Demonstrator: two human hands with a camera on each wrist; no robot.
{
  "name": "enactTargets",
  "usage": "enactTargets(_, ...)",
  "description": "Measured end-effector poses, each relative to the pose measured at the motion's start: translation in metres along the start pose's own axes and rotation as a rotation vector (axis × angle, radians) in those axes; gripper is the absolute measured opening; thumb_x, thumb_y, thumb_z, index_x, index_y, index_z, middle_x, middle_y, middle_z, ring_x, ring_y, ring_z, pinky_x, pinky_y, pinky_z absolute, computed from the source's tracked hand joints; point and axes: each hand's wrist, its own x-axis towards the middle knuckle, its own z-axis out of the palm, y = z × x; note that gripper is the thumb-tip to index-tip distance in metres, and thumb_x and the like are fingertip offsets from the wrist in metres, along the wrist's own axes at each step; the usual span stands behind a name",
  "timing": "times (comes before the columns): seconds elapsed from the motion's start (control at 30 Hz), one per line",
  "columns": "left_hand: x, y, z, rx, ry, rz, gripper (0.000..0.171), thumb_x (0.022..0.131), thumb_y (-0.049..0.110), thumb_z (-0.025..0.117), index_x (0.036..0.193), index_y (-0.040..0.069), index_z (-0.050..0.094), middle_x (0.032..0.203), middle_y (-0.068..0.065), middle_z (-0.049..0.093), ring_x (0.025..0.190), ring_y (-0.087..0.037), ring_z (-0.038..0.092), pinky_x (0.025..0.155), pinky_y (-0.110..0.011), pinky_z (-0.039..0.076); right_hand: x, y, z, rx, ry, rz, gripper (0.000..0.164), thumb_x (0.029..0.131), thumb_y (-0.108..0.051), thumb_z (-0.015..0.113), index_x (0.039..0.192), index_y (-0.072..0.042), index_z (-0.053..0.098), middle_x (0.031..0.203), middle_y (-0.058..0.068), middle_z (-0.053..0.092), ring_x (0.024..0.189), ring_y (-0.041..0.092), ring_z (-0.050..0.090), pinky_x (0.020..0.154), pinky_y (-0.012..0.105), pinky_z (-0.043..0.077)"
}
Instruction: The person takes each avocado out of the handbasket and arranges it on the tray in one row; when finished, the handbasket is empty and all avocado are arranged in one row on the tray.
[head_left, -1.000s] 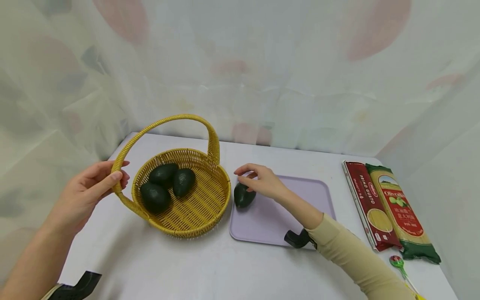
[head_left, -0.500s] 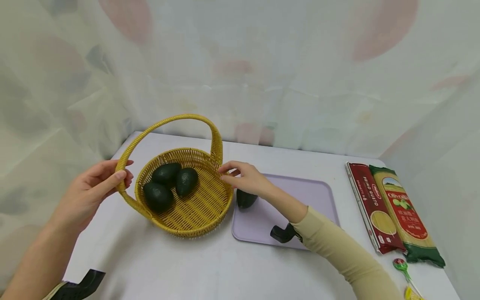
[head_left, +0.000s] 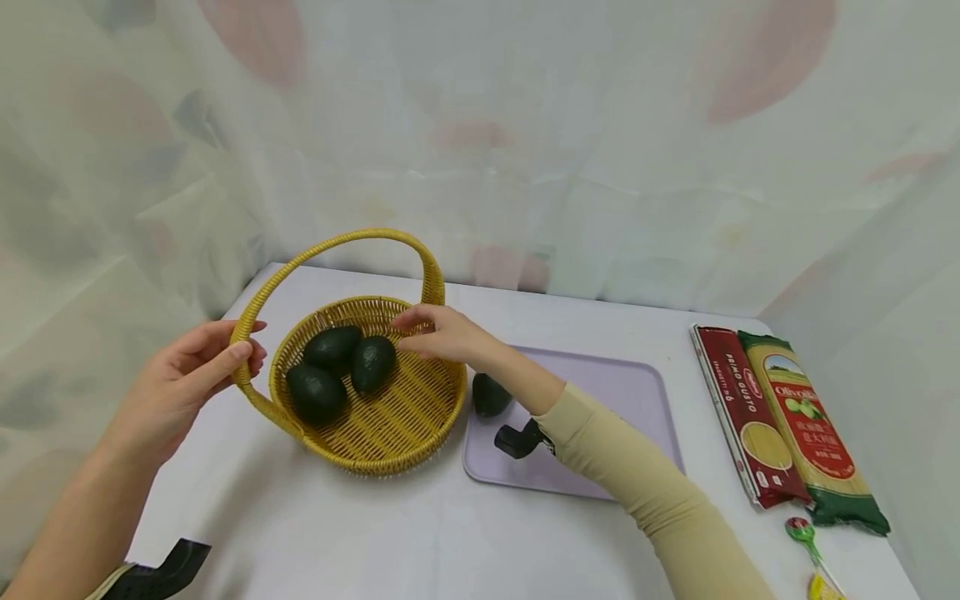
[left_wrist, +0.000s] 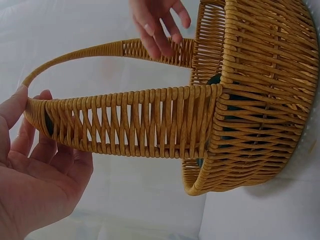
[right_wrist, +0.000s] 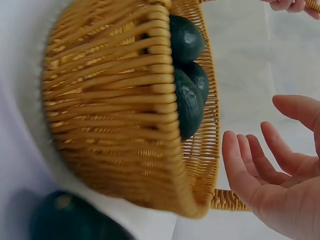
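My left hand grips the tall handle of a yellow wicker basket, with the thumb on its near side. Three dark green avocados lie together in the left half of the basket: a back one, a front one and a right one. Over the basket's right rim reaches my right hand, its fingers loosely bent and holding nothing. Its fingertips are near the right avocado in the head view. Another avocado sits on the left edge of a lilac tray, partly under my right forearm.
At the right lie a red spaghetti pack and a green-and-yellow pasta bag, side by side. A lollipop and a yellow wrapper are at the front right. A pale patterned curtain hangs behind the white table.
My right hand has moved left from above the avocado on the tray to over the basket. My left hand keeps its hold on the handle, and the avocados stay in place.
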Motion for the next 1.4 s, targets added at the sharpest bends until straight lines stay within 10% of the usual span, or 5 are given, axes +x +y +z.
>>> enactTargets(0.23,-0.001,0.000,-0.001,0.004,-0.003,-0.002,0.026,0.098,-0.011,0.044,0.121,-0.006,0.056,0.093,-0.006,0.066,0.089,-0.017,0.058,0.082,-0.018,0.050,0.028,-0.004,0.008,0.071,-0.019,0.039,0.045,0.091,-0.020,0.070,0.133,-0.008,0.057,0.132,0.013,0.054,0.104,0.014,0.059,0.093,0.041,0.051)
enactTargets(0.73,0.000,-0.001,-0.002,0.001,0.000,-0.004,0.026,0.098,-0.011,0.044,0.120,-0.006,0.056,0.093,-0.007,0.066,0.089,-0.017,0.059,0.083,-0.018,0.050,0.065,0.008,0.028,0.026,0.078,0.078,0.051,0.088,-0.019,0.073,0.135,-0.008,0.057,0.129,0.010,0.054,0.110,0.017,0.052,0.090,0.030,0.046)
enactTargets(1.03,-0.001,-0.001,-0.003,0.008,0.000,-0.007,0.026,0.098,-0.011,0.044,0.120,-0.006,0.057,0.094,-0.005,0.067,0.089,-0.016,0.059,0.084,-0.018,0.050,0.073,0.020,0.028,-0.021,-0.097,0.152,0.068,0.087,-0.020,0.075,0.146,-0.011,0.043,0.150,0.006,0.039,0.134,0.023,0.042,0.101,0.041,0.043)
enactTargets(1.4,-0.003,0.000,-0.005,0.000,-0.013,-0.002,0.025,0.098,-0.012,0.043,0.119,-0.006,0.056,0.094,-0.005,0.067,0.090,-0.015,0.059,0.083,-0.018,0.050,0.077,0.031,0.029,0.076,-0.226,0.237,0.077,0.084,-0.014,0.078,0.150,-0.016,0.038,0.155,0.002,0.030,0.114,0.019,0.053,0.093,0.046,0.049)
